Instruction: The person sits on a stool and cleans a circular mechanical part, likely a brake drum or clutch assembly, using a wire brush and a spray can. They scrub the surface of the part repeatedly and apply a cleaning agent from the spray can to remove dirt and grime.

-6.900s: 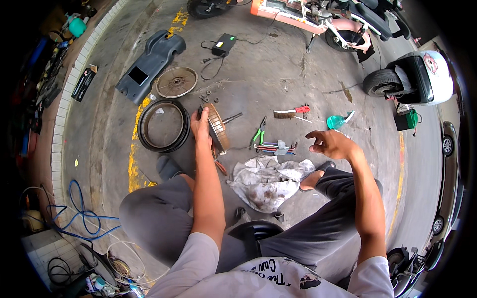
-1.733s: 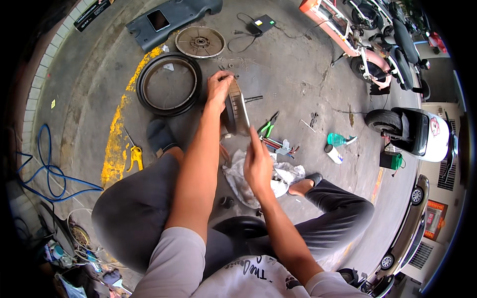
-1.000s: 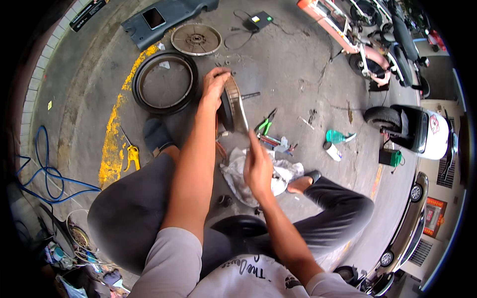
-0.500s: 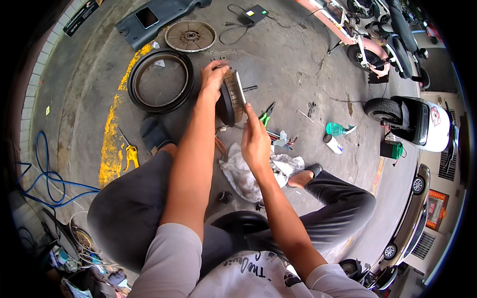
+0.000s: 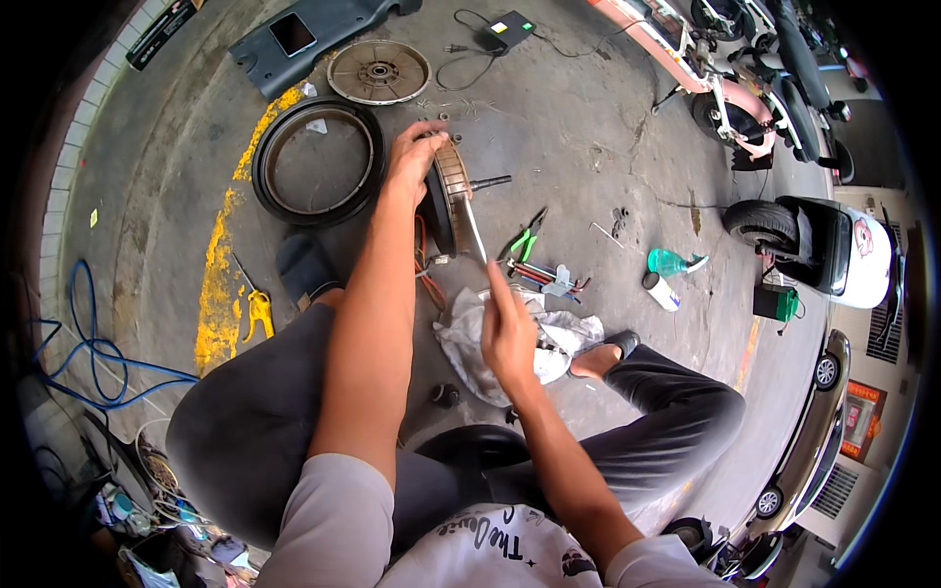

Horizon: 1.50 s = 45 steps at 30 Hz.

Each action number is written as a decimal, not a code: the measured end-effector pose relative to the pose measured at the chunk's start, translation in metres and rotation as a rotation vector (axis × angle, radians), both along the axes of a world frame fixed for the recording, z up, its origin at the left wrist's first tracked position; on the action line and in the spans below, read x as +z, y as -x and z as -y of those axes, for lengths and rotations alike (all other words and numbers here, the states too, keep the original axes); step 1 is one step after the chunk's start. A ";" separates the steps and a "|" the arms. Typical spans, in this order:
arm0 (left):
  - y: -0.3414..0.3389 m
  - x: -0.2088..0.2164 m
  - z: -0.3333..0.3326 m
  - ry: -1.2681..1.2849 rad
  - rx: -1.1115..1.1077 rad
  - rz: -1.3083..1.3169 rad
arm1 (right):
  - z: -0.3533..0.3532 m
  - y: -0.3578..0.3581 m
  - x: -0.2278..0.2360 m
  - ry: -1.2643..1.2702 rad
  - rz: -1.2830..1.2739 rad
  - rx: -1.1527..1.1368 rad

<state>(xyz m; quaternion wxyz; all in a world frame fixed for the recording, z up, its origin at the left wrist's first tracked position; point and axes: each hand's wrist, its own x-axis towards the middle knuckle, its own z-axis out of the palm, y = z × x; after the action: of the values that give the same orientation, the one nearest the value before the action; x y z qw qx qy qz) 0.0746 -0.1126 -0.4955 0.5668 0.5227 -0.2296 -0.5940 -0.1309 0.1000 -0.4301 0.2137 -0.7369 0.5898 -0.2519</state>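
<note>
My left hand [image 5: 415, 162] grips the top of a hub motor's round inner core [image 5: 454, 176], which stands on edge. The core has a ribbed, coppery rim, a dark disc on its left side and an axle [image 5: 493, 182] sticking out to the right. In my right hand [image 5: 510, 338] is a long, flat, silvery metal tool [image 5: 475, 228], its index finger stretched along it. The tool's far end meets the lower right part of the ribbed rim. Whether it is a file or a scraper I cannot tell. Below my right hand lies a crumpled white rag [image 5: 480, 358].
A black wheel ring [image 5: 263, 186] and a round metal cover [image 5: 379, 96] lie beyond, on the left. Pliers [image 5: 529, 235], several screwdrivers [image 5: 537, 277], a green spray bottle [image 5: 668, 261] and a white can [image 5: 660, 291] lie right. A yellow-handled tool [image 5: 259, 314] is left.
My right hand has drawn back toward me, and the flat tool has slid down from the upper rim to its lower part. The left hand and core have shifted slightly left.
</note>
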 end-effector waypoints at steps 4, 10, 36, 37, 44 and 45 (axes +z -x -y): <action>-0.004 -0.004 -0.003 0.001 -0.039 -0.085 | -0.027 0.006 -0.009 -0.028 -0.013 -0.032; -0.020 -0.019 -0.004 -0.033 0.001 -0.093 | 0.036 -0.041 0.016 -0.056 0.016 -0.021; -0.006 -0.016 0.017 -0.014 0.030 -0.041 | 0.001 0.013 -0.044 0.061 0.116 0.013; -0.004 -0.011 0.017 -0.026 0.012 -0.031 | -0.006 0.019 -0.045 0.047 0.091 0.002; -0.022 -0.028 0.011 -0.019 0.023 -0.088 | 0.049 -0.028 -0.010 0.043 0.084 0.005; -0.028 -0.036 0.014 0.024 0.034 -0.131 | 0.049 -0.028 -0.013 0.058 0.098 0.006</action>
<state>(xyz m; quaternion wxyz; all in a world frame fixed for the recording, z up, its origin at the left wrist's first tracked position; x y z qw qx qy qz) 0.1029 -0.1262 -0.5315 0.5966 0.4798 -0.1902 -0.6145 -0.1025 0.0513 -0.4435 0.2216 -0.7314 0.5688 -0.3040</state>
